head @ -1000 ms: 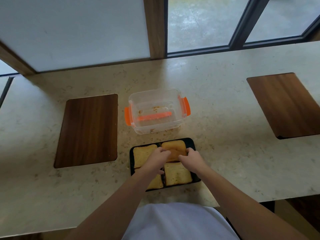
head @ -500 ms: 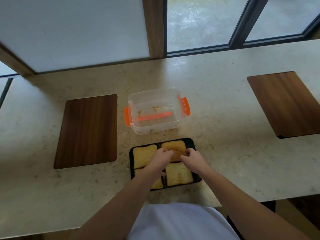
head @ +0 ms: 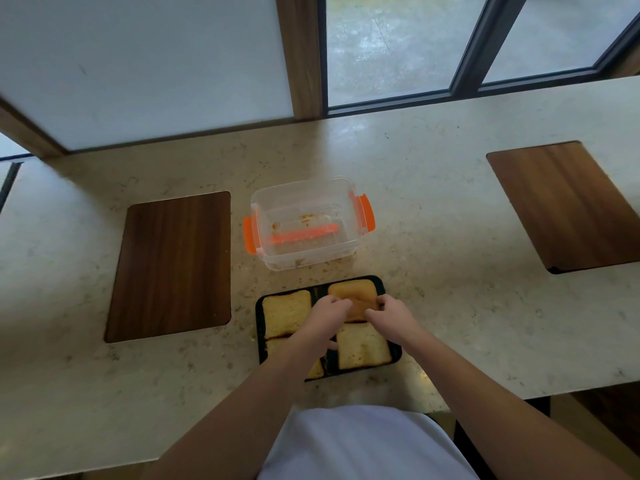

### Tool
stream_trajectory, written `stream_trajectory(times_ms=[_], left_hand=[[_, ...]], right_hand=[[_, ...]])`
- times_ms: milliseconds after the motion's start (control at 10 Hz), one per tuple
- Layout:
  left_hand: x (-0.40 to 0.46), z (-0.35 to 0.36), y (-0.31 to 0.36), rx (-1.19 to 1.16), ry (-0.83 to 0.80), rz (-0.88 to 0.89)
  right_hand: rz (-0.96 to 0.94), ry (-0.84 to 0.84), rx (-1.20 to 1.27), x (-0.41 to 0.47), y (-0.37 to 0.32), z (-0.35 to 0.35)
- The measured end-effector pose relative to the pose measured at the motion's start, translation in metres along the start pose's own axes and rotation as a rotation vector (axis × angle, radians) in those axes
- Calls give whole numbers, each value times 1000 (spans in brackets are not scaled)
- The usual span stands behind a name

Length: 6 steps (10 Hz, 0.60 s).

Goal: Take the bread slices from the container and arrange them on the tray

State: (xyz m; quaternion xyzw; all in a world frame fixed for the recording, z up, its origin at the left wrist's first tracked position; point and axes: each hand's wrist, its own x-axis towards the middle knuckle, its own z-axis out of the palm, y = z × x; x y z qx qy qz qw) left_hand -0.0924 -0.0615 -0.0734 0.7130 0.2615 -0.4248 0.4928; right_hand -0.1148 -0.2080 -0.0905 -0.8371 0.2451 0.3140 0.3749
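You are not looking at any readable text, label, brand, number or sign here. The clear container with orange clips is showing no lettering, the black tray is carrying no marking, and the desk and its wooden boards are plain.
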Motion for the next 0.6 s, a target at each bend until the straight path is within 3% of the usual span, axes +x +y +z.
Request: stream_trajectory(times_ms=[100, 200, 300, 400, 500, 600], left_hand=[[-1, -1, -1, 12, 10, 19], [-6, -1, -8, 252, 61, 148], [-17, -6, -19, 749, 237, 443], [-23, -15, -24, 930, 407, 605], [-21, -33, -20, 1027, 418, 642], [-12, -55, -14, 1077, 357, 503]], right_hand=[[12, 0, -14, -2, 0, 1], [18, 36, -138, -7, 0, 3], [-43, 105, -305, -15, -8, 8], [-95, 120, -389, -21, -24, 18], [-153, 96, -512, -26, -39, 28], [-153, 81, -604, -26, -56, 30]])
